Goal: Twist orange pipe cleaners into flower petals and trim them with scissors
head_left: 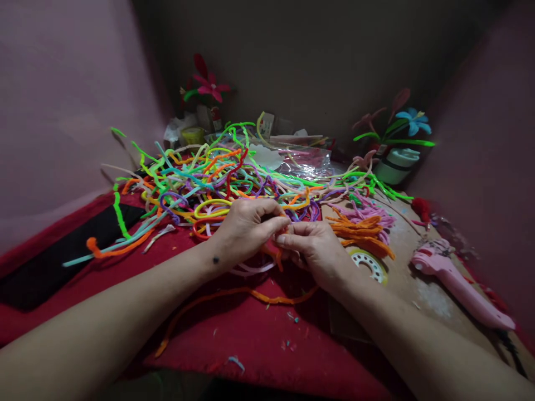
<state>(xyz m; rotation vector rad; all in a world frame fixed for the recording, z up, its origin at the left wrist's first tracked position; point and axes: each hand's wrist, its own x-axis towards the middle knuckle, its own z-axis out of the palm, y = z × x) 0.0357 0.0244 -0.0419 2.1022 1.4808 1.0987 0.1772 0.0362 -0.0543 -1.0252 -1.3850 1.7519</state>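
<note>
My left hand [253, 228] and my right hand [315, 250] meet over the middle of the table, fingertips nearly touching. Both pinch an orange pipe cleaner [273, 301], whose long end trails from under my right hand across the red cloth toward the front left. A short orange end hangs down between the hands. The part between the fingertips is mostly hidden. Right behind my hands lies a tangled heap of pipe cleaners [217, 172] in many colours, with a yellow loop close to my left hand.
A bundle of orange pipe cleaners [363, 228] and a tape roll [370, 266] lie right of my hands. A pink glue gun [463, 284] rests on a brown board [430, 295]. Pipe-cleaner flowers [413, 121] stand behind. A black flat item [67, 256] lies left on the red cloth [259, 340].
</note>
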